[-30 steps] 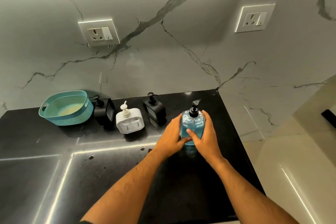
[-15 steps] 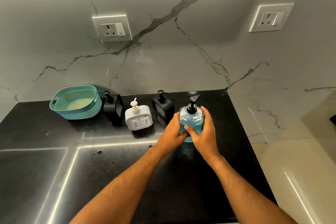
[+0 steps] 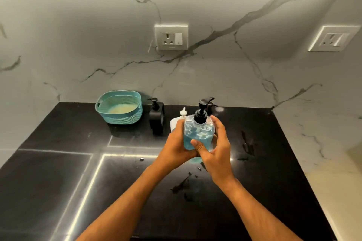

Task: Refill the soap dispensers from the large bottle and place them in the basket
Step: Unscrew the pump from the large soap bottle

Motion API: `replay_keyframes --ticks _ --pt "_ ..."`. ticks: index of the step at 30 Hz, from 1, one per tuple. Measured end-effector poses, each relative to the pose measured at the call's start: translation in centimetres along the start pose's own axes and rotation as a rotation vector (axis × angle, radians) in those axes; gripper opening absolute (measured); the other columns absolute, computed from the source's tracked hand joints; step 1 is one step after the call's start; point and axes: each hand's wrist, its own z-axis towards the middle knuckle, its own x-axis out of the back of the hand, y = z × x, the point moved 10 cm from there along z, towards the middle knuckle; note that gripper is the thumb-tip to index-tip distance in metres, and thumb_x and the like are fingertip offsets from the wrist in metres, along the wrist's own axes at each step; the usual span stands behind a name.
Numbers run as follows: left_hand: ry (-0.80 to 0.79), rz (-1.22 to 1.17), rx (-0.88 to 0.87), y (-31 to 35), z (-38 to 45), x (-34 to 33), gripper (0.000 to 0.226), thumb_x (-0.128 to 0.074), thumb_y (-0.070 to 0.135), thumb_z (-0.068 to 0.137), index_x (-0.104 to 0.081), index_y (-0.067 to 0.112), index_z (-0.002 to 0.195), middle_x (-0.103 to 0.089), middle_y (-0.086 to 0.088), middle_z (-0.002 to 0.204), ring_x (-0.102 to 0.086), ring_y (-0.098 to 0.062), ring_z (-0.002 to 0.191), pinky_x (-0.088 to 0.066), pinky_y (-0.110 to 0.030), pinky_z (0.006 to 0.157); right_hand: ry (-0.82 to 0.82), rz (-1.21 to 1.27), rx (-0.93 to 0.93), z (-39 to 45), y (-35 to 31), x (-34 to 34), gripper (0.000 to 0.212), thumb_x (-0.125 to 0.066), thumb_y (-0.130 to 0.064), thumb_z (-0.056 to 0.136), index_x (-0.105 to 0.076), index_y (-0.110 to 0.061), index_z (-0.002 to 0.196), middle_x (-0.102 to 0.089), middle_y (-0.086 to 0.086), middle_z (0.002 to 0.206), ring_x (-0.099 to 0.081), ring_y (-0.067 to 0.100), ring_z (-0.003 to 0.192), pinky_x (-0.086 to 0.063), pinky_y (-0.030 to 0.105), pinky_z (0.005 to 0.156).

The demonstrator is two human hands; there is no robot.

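Note:
Both hands hold the large clear bottle (image 3: 197, 133) of blue soap with a black pump, lifted above the black counter (image 3: 264, 162). My left hand (image 3: 176, 144) grips its left side and my right hand (image 3: 215, 148) wraps its right side, thumb across the front. Behind the bottle a white dispenser (image 3: 175, 122) is mostly hidden. A black dispenser (image 3: 156, 117) stands left of it. Of another black dispenser (image 3: 210, 106) only the pump top shows behind the bottle. The teal basket (image 3: 119, 116) sits at the back left.
The marble wall carries two sockets (image 3: 171, 37). Wet spots and smears (image 3: 247, 145) lie on the counter right of and below my hands. The counter's right edge drops off to a pale surface (image 3: 333, 182).
The bottle has come up off the counter and toward me, now hiding most of the white dispenser and the right black one. The camera tilted upward and turned to the left.

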Motion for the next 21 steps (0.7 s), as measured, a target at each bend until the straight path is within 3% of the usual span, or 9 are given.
replay_keyframes --ticks 3,10,13,15,21 --pt "0.048 0.025 0.011 -1.1 -1.5 3.1 0.092 -0.099 0.016 0.067 -0.048 0.022 0.143 -0.064 0.025 0.121 -0.064 0.010 0.111 -0.052 -0.011 0.090 -0.047 0.004 -0.011 -1.1 -1.0 -3.3 0.081 -0.085 -0.010 0.081 -0.042 -0.009 0.150 -0.059 -0.001 0.140 -0.059 0.008 0.127 -0.053 0.019 0.098" --pt "0.168 -0.004 0.042 -2.2 -4.0 6.7 0.082 -0.102 0.019 0.062 -0.053 0.032 0.126 -0.065 0.037 0.111 -0.067 0.008 0.103 -0.052 -0.009 0.081 -0.107 -0.071 0.101 -1.8 -4.4 -6.2 0.081 -0.085 -0.032 0.081 -0.044 -0.014 0.149 -0.054 -0.006 0.142 -0.055 0.016 0.132 -0.053 0.029 0.103" --pt "0.145 -0.005 0.073 -2.2 -4.1 6.0 0.079 -0.102 0.022 0.062 -0.051 0.042 0.119 -0.067 0.036 0.108 -0.068 0.007 0.100 -0.056 -0.014 0.080 0.018 -0.149 0.161 -0.9 -6.4 -5.0 0.068 -0.088 -0.035 0.079 -0.056 -0.013 0.135 -0.060 -0.002 0.127 -0.062 0.021 0.116 -0.058 0.035 0.095" --pt "0.141 -0.009 0.083 -2.1 -4.1 5.2 0.077 -0.102 0.027 0.061 -0.054 0.033 0.120 -0.069 0.024 0.105 -0.070 0.000 0.098 -0.058 -0.018 0.079 0.059 -0.232 0.198 -0.1 -7.5 -4.3 0.052 -0.089 -0.036 0.078 -0.064 -0.013 0.118 -0.065 -0.001 0.110 -0.066 0.018 0.100 -0.059 0.038 0.085" --pt "0.154 -0.019 0.063 0.2 -3.4 4.0 0.079 -0.101 0.033 0.063 -0.054 0.017 0.125 -0.069 0.016 0.107 -0.070 -0.001 0.098 -0.058 -0.016 0.077 0.088 -0.267 0.210 1.5 -8.7 -2.3 0.039 -0.092 -0.029 0.075 -0.071 -0.012 0.102 -0.071 -0.004 0.095 -0.067 0.007 0.087 -0.056 0.018 0.078"
